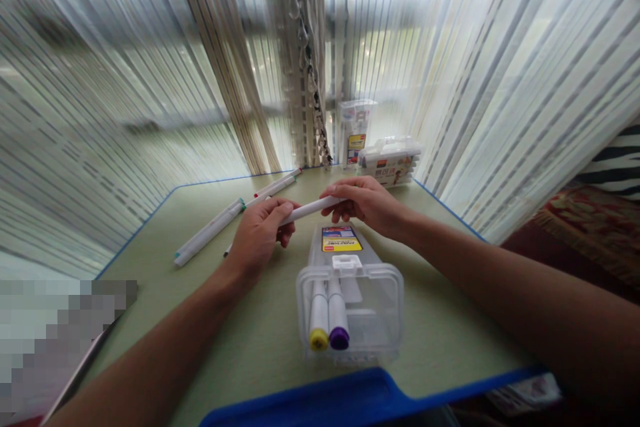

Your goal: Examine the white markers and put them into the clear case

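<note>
A white marker (313, 209) is held level between my two hands, above the table. My left hand (264, 223) is closed on one end of it, and my right hand (361, 201) pinches the other end, hiding the tip. Just below them a clear plastic marker case (393, 310) lies on its side, its open end towards me. Inside it are a yellow-ended marker (319, 320) and a purple-ended marker (339, 320). Left of my left hand, several white markers (210, 233) lie loose on the table; one pair has teal and green ends, another shows a red end.
The pale green table (165, 327) has a blue edge and a blue front ledge (310, 403). At the back stand an upright clear case (356, 133) and a lidded clear box (393, 160) with printed labels. String curtains (125, 80) and a bead strand (313, 80) hang behind.
</note>
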`<state>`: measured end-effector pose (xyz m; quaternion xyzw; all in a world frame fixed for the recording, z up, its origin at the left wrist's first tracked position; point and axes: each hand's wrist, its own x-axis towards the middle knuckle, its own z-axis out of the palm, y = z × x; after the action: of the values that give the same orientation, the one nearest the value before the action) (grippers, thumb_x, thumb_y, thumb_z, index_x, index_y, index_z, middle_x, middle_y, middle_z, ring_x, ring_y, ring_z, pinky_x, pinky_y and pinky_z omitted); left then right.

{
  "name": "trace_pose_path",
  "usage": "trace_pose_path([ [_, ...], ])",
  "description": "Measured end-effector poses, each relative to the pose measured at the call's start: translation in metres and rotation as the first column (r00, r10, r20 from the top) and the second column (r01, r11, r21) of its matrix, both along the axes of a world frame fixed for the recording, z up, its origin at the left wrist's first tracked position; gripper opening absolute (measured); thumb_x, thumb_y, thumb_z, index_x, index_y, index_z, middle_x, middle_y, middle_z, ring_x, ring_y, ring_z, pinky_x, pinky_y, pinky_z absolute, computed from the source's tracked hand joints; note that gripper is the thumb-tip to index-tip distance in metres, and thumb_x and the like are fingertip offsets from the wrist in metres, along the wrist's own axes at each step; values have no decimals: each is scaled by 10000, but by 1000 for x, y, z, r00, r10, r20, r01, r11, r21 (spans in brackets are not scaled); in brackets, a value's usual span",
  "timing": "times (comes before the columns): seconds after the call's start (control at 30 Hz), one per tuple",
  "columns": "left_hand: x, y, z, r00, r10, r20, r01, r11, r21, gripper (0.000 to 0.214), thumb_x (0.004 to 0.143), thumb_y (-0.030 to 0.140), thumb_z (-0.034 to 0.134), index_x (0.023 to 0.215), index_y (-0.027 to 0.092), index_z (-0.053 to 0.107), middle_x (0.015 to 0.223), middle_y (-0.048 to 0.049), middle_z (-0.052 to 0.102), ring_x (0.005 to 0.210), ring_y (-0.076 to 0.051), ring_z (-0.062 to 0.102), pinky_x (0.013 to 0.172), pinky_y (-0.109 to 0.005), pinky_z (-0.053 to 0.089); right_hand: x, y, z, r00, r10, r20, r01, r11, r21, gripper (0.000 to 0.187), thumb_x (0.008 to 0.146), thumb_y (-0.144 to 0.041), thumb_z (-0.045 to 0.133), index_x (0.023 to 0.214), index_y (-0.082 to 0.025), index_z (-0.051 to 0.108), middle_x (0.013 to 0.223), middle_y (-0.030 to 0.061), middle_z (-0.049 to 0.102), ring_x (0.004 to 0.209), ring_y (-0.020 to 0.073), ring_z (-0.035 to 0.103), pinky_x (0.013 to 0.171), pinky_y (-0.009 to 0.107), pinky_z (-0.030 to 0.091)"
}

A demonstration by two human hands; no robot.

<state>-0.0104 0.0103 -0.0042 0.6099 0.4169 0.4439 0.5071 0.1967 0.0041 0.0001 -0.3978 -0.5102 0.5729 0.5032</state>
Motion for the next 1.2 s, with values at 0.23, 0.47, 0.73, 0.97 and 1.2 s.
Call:
trace_pose_path([
  [0.23, 0, 0, 0, 1000, 1, 2, -1, 1000, -2, 245, 796, 377, 638, 826, 135, 659, 552, 18, 567, 443, -100, 486, 437, -212, 379, 0, -1, 1, 1000, 5, -2, -5, 1000, 5, 208, 752, -311, 775, 769, -110, 725, 690, 102, 749, 508, 108, 628, 473, 204, 450],
  [0.47, 1, -1, 1, 1000, 1, -12, -1, 1000, 4, 242, 804, 375, 627, 825, 136, 655, 554, 19, 560, 456, -101, 484, 444, -213, 382, 0, -1, 1, 1000, 0, 3, 0, 1000, 1, 191, 763, -293, 760, 764, -106, 721, 683, 102, 745, 504, 104, 627, 474, 199, 445],
  [0.73, 1, -2, -1, 1000, -7, -12, 7, 1000, -6, 238, 794, 369, 635, 837, 136, 660, 548, 20, 556, 458, -106, 487, 444, -215, 392, 0, -1, 2, 1000, 8, 3, -8, 1000, 2, 194, 770, -296, 766, 775, -107, 724, 692, 101, 745, 510, 108, 623, 482, 209, 452],
  [0.97, 2, -2, 0, 1000, -11, -26, 11, 1000, -7, 243, 790, 377, 638, 824, 138, 668, 545, 18, 555, 464, -110, 499, 446, -215, 397, 1, -1, 3, 1000, 5, 7, -5, 1000, 1, 196, 771, -294, 767, 777, -102, 735, 684, 100, 742, 509, 116, 634, 483, 212, 465],
  [1.2, 2, -3, 0, 1000, -5, -23, 5, 1000, -13, 238, 783, 379, 650, 808, 142, 670, 548, 17, 556, 468, -112, 506, 447, -215, 399, 0, -1, 4, 1000, -6, 22, 6, 1000, -7, 187, 783, -289, 761, 774, -104, 740, 689, 101, 743, 521, 116, 639, 488, 214, 476],
])
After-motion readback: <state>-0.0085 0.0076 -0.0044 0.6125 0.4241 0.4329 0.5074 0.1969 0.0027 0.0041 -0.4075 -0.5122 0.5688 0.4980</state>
